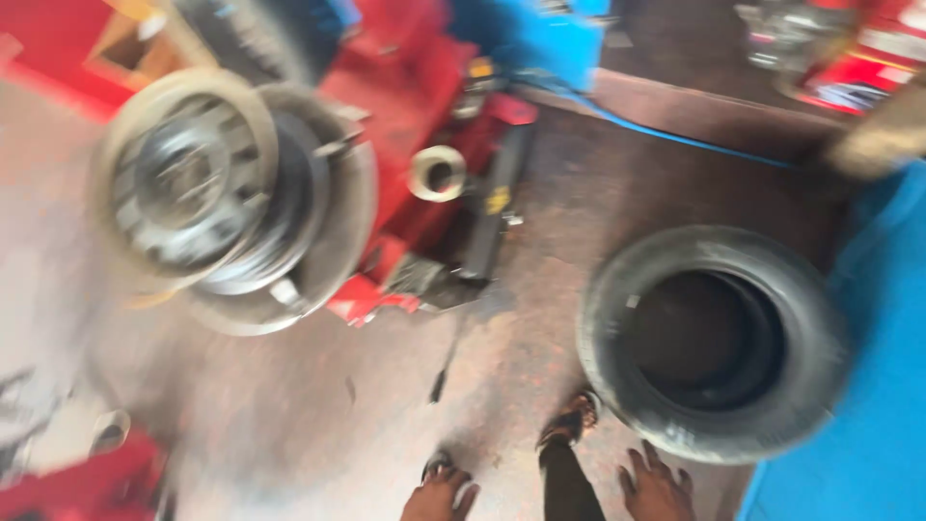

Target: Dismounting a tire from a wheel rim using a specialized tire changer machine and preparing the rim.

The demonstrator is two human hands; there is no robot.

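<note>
Two bare hands hang low over a stained workshop floor [289,405]: the left hand [440,495] loosely curled, the right hand [656,484] with fingers spread, neither holding anything. Just beyond the right hand stands a black tyre [810,338]. Farther left, blurred, a metal wheel rim [183,183] apparently sits on a red machine [415,106].

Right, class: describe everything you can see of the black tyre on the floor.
The tyre is black rubber with no wheel inside, so dark floor shows through its round opening. It lies flat on the brownish concrete floor, tread around its outer wall, sidewall facing up. A blue surface borders its right side. The right hand hovers close below it, apparently not touching; a sandalled foot sits beside its lower left edge. The picture is blurred.
</note>
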